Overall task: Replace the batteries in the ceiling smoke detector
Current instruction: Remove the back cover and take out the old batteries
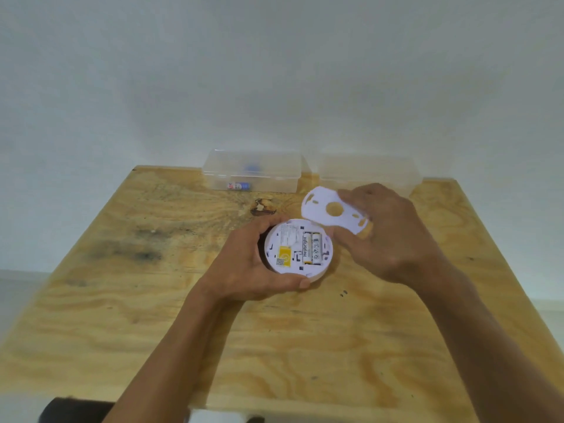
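My left hand [244,267] grips a round white smoke detector [287,239] with its back side up, just above the plywood table [122,300]. Two white-and-yellow batteries [312,248] sit side by side in its open compartment, and a yellow label is beside them. My right hand [387,233] holds the white mounting plate [332,212], which has a round hole in the middle. The plate is lifted off the detector and tilted, up and to the right of it.
A clear plastic box [253,170] at the table's far edge holds a blue-and-red battery [239,186]. A second clear box [369,170] stands to its right. A dark knot [262,206] marks the wood behind the detector. The white wall rises behind the table.
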{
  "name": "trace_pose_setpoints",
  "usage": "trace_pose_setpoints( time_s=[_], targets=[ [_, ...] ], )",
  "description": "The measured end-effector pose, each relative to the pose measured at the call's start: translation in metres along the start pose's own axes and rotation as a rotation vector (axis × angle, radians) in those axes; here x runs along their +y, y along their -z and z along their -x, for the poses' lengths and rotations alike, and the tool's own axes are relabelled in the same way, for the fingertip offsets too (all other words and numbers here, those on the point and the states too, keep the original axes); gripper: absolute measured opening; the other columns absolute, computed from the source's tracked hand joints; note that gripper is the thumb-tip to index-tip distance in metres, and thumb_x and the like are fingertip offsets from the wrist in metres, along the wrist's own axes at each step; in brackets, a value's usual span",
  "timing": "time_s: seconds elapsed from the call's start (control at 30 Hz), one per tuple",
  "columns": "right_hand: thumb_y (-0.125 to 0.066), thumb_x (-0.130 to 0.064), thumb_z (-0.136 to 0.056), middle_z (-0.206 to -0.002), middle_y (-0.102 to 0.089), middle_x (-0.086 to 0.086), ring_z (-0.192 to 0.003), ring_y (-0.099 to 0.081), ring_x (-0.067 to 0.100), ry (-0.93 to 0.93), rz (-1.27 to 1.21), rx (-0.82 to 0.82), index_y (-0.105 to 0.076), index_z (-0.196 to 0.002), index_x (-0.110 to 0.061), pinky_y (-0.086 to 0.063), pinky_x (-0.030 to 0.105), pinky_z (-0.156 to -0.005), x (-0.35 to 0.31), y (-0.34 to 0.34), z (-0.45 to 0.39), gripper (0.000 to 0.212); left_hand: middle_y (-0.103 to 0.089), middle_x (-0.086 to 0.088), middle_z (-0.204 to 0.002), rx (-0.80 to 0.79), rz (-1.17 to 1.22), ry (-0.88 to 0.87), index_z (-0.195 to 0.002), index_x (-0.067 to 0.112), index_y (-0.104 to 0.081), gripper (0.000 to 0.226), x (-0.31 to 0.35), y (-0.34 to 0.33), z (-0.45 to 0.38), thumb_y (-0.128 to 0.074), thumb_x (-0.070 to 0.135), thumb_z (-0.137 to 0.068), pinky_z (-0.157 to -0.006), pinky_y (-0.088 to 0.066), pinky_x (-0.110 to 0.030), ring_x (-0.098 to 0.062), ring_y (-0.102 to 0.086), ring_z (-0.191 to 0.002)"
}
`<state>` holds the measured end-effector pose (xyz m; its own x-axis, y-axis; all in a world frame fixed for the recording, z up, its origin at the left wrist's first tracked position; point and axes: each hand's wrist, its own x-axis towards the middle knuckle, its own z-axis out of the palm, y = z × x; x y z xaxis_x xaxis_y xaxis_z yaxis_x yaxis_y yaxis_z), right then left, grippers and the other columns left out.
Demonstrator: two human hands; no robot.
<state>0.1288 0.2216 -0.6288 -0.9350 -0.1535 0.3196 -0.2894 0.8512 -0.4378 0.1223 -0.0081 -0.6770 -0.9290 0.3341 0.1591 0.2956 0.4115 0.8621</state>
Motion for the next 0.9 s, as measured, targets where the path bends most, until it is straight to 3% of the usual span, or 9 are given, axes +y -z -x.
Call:
trace_pose_setpoints(
  time_s=[0.1, 0.2, 0.33, 0.4, 0.57, 0.77, 0.9],
  targets=[
    [-0.079, -0.029, -0.079, -0.114, -0.063, 0.015, -0.102, -0.061, 0.031, -0.185, -0.075, 0.176, -0.065, -0.125, -0.009, -0.041, 0.028, -0.087, 0.015, -0.023, 0.015, 0.052, -0.068, 0.012, -0.122, 0.002, -0.026, -0.023, -0.136, 0.016, -0.056, 0.094, 0.0, -0.002, 0.002, -0.094, 0.037, -0.053, -0.087, -0.051, -0.011, 0.003, -0.065, -0.111],
    [-0.077, -0.029, -0.081, -0.114, -0.062, 0.013, -0.107, -0.055, 0.032, -0.297, -0.073, 0.2, -0.064, -0.126, -0.009, -0.038, 0.026, -0.088, 0.023, -0.046, 0.031, 0.051, -0.064, 0.02, -0.124, 0.021, -0.016, -0.04, -0.138, 0.022, -0.052, 0.092, 0.002, -0.003, 0.003, -0.092, 0.038, -0.057, -0.084, -0.046, -0.003, 0.012, -0.06, -0.112],
    [-0.076, -0.03, -0.08, -0.114, -0.062, 0.011, -0.109, -0.05, 0.031, -0.345, -0.007, 0.247, -0.067, -0.123, -0.011, -0.048, 0.044, -0.092, 0.023, -0.058, 0.039, 0.048, -0.064, 0.034, -0.118, 0.042, -0.033, -0.054, -0.128, 0.04, -0.052, 0.081, 0.007, -0.007, 0.003, -0.091, 0.045, -0.058, -0.084, -0.044, 0.0, 0.016, -0.059, -0.111],
    [-0.075, -0.03, -0.08, -0.115, -0.062, 0.01, -0.111, -0.049, 0.03, -0.373, 0.001, 0.262, -0.067, -0.122, -0.011, -0.048, 0.045, -0.093, 0.02, -0.06, 0.042, 0.047, -0.062, 0.04, -0.117, 0.04, -0.04, -0.054, -0.125, 0.048, -0.05, 0.076, 0.008, -0.008, 0.004, -0.087, 0.05, -0.059, -0.085, -0.044, -0.001, 0.016, -0.059, -0.111],
    [-0.072, -0.029, -0.081, -0.117, -0.06, 0.007, -0.114, -0.045, 0.026, -0.412, -0.017, 0.24, -0.066, -0.123, -0.013, -0.047, 0.043, -0.095, 0.02, -0.059, 0.044, 0.046, -0.063, 0.019, -0.132, 0.034, -0.056, -0.031, -0.143, 0.023, -0.052, 0.098, -0.001, -0.01, 0.004, -0.085, 0.058, -0.057, -0.093, -0.046, -0.007, 0.008, -0.058, -0.121],
    [-0.073, -0.029, -0.081, -0.117, -0.059, 0.007, -0.113, -0.046, 0.027, -0.402, -0.017, 0.239, -0.066, -0.122, -0.011, -0.047, 0.045, -0.093, 0.018, -0.056, 0.043, 0.045, -0.061, 0.017, -0.135, 0.034, -0.1, -0.046, -0.145, 0.023, -0.05, 0.101, -0.001, -0.008, 0.004, -0.083, 0.062, -0.057, -0.097, -0.045, -0.008, 0.007, -0.056, -0.124],
    [-0.075, -0.024, -0.082, -0.119, -0.06, 0.011, -0.111, -0.049, 0.029, -0.343, -0.072, 0.291, -0.064, -0.123, -0.009, -0.047, 0.042, -0.091, 0.018, -0.053, 0.044, 0.045, -0.06, 0.015, -0.137, 0.024, -0.117, -0.059, -0.146, 0.021, -0.048, 0.102, 0.0, -0.009, 0.004, -0.082, 0.061, -0.059, -0.102, -0.047, -0.018, 0.003, -0.055, -0.126]
  ],
)
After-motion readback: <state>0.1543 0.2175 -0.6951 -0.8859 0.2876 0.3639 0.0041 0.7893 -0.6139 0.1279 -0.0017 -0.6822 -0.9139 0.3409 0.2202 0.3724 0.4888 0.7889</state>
